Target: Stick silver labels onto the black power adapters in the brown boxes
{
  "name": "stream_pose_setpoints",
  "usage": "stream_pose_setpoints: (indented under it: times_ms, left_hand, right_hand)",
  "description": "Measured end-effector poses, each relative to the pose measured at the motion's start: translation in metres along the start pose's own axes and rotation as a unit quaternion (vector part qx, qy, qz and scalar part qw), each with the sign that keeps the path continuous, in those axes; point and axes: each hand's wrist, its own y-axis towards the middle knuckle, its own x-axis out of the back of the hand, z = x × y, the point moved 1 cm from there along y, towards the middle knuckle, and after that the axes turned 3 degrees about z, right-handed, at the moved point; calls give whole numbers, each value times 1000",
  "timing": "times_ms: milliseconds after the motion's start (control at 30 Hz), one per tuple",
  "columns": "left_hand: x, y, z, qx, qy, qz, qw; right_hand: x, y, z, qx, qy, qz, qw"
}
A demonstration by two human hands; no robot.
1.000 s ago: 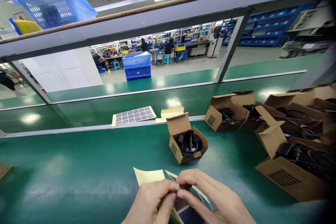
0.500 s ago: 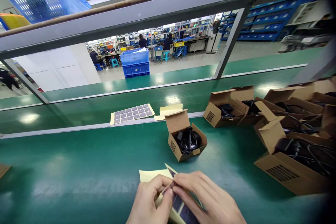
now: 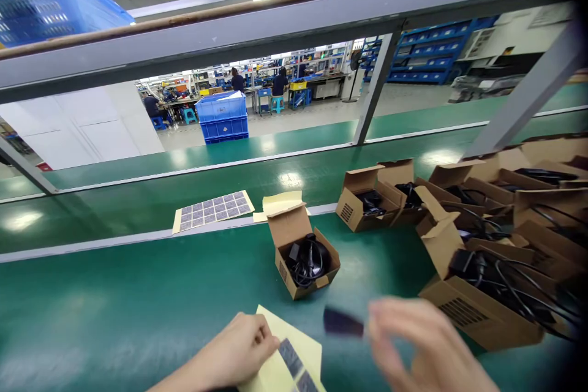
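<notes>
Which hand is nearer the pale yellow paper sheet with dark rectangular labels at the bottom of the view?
Left. The left hand holds the sheet; the right hand is off to its right, holding a dark label.

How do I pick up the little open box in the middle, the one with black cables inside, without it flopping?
I'd squeeze the box by its left and right outside walls, low down, coming from both sides. Those walls stand upright, but the lid sticks up at the back and would probably bend. Skip the black cables: they're loosely coiled.
</notes>
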Motion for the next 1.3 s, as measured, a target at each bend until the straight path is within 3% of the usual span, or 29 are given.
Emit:
stream_pose_setpoints:
  times_ms: [67, 133, 233, 367, 467, 567, 667, 767, 867, 967, 1133, 1233, 1300]
  left_hand:
    - [9, 14, -28, -79, 185, -81, 976]
    - [19, 36, -60, -142, 313, -158, 926]
    - [28, 81, -95, -174, 406, -166, 882]
    - [33, 122, -105, -163, 413, -125, 887]
    - [46, 120, -102, -145, 390, -137, 899]
    - [70, 97, -101, -137, 290, -200, 926]
    - [88, 73, -99, -194, 61, -234, 951]
    - [91, 63, -92, -267, -107, -195, 938]
    - [81, 67, -83, -337, -169, -209, 903]
    - [64, 78, -78, -352, -252, -207, 877]
    - [50, 78, -86, -281, -454, -27, 845]
    - [66, 66, -89, -232, -431, 19, 871]
    - [82, 57, -87, -229, -340, -29, 911]
  right_hand:
    - [-4, 22, -38, -126, -19, 11, 992]
    - [-20, 40, -69, -203, 9, 66, 977]
    - [-48, 51, -95, -209, 61, 163, 962]
    - [-59, 48, -102, -194, 59, 205, 958]
    - [-54, 45, -104, -204, 62, 215, 953]
    - [-51, 45, -104, -201, 49, 233, 950]
    - [-48, 50, -102, -188, 16, 229, 955]
    - [-41, 66, -94, -196, 5, 146, 970]
    - [-40, 86, -76, -158, 70, 87, 981]
    - [-49, 101, -52, -69, 163, 130, 976]
    - [-59, 123, -33, -33, 197, 181, 963]
    - [-49, 141, -38, -22, 179, 249, 952]
    - [-39, 155, -44, -20, 173, 286, 942]
